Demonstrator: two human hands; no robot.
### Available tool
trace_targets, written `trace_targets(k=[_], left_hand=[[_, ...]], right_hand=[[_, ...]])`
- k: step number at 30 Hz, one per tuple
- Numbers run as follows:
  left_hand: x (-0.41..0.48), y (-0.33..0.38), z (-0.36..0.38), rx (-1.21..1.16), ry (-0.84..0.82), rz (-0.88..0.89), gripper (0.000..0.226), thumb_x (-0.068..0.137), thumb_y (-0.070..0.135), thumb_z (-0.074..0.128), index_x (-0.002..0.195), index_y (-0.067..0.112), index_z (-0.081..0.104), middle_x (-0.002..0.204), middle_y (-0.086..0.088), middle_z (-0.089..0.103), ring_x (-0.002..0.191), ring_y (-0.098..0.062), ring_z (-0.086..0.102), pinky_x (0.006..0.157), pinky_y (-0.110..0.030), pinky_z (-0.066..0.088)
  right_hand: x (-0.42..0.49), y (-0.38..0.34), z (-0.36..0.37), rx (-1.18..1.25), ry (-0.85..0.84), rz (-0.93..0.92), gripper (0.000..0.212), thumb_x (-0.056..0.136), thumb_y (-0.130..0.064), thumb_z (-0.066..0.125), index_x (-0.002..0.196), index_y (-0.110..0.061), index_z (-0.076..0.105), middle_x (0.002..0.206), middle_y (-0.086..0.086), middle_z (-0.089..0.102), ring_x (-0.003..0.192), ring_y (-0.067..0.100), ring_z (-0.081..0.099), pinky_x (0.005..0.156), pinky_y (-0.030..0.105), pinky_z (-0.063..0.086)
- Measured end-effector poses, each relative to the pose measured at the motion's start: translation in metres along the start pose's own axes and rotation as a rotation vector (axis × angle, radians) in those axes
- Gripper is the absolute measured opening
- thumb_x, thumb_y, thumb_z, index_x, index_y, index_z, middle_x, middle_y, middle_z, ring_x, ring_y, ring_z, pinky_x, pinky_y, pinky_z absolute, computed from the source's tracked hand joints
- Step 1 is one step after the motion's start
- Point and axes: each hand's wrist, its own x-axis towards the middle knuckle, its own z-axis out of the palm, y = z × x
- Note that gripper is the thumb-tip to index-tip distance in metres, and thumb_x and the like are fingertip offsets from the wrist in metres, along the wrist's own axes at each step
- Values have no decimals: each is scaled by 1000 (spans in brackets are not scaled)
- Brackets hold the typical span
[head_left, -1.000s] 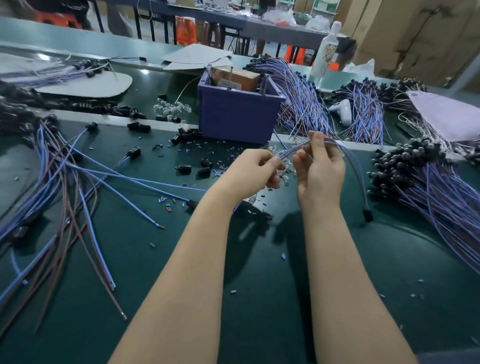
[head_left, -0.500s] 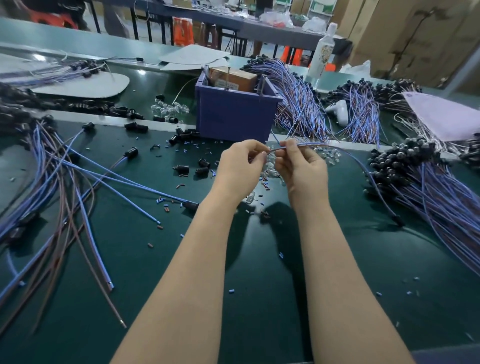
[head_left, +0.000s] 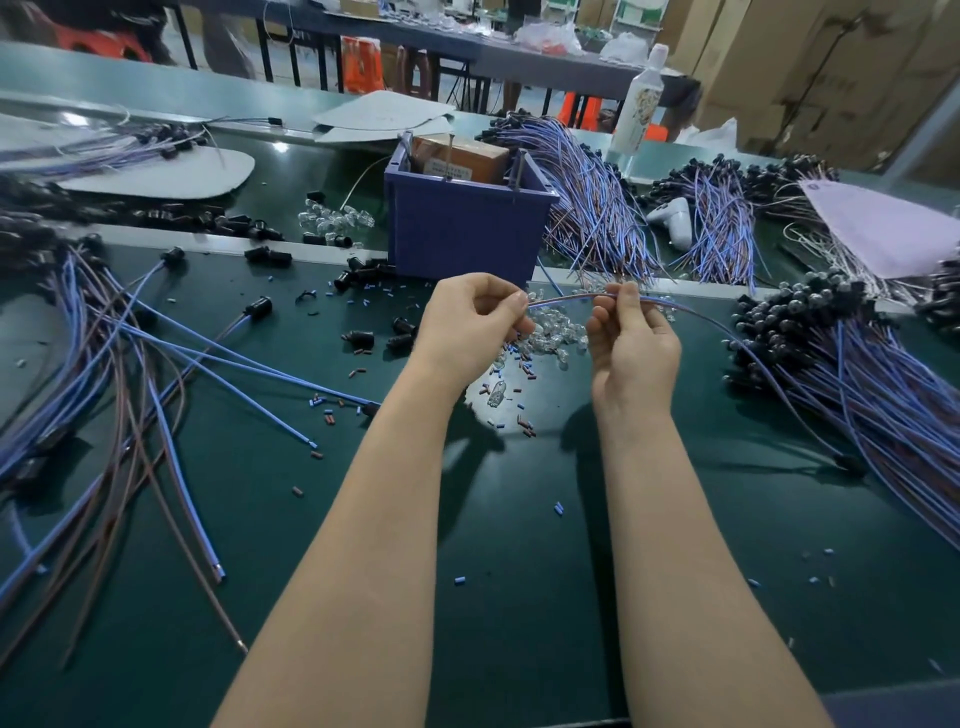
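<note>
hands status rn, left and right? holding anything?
Left hand: pinches the end of the blue-and-brown wire pair.
Right hand: pinches the same wire pair further along, between thumb and fingertips.

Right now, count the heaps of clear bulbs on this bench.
2. The far heap lies just left of the purple bin; the near heap lies under the wire, between the left hand and right hand. The hands may hide more.

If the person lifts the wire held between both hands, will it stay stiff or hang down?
Probably floppy: beyond the right hand the wire sags in a curve down to the table. Probably light: the left hand pinches it with fingertips only.
</note>
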Motion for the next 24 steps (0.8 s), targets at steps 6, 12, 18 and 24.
trace_targets(k=[6, 12, 18, 24], left_hand=[[-2, 2, -2, -156, 1, -28, 12, 94, 6, 56, 90, 13, 65, 59, 7, 65, 50, 5, 55, 56, -9, 46], [-2, 1, -2, -149, 22, -53, 11, 95, 4, 53, 99, 7, 63, 65, -1, 64, 47, 5, 54, 53, -8, 43], [5, -10, -11, -30, 166, -115, 16, 94, 7, 51, 86, 18, 61, 62, 4, 62, 59, -5, 56, 59, -18, 47], [8, -14, -4, 197, 217, -109, 39, 89, 6, 50, 126, 16, 55, 122, -1, 59, 106, -14, 53, 99, -29, 42]], right_hand=[[0, 2, 1, 9, 0, 12, 24, 97, -14, 52, 74, -10, 58, 48, -8, 61, 45, 0, 55, 52, 12, 49], [1, 6, 2, 7, -2, 9, 25, 98, -12, 51, 74, -9, 57, 47, -8, 59, 44, 0, 54, 52, 12, 49], [9, -2, -7, 63, 105, -12, 27, 99, -10, 47, 73, -9, 55, 44, -8, 58, 41, 1, 54, 48, 12, 48], [9, -2, -9, 98, 92, 27, 26, 98, -9, 48, 74, -7, 56, 46, -5, 61, 45, 2, 58, 51, 14, 51]])
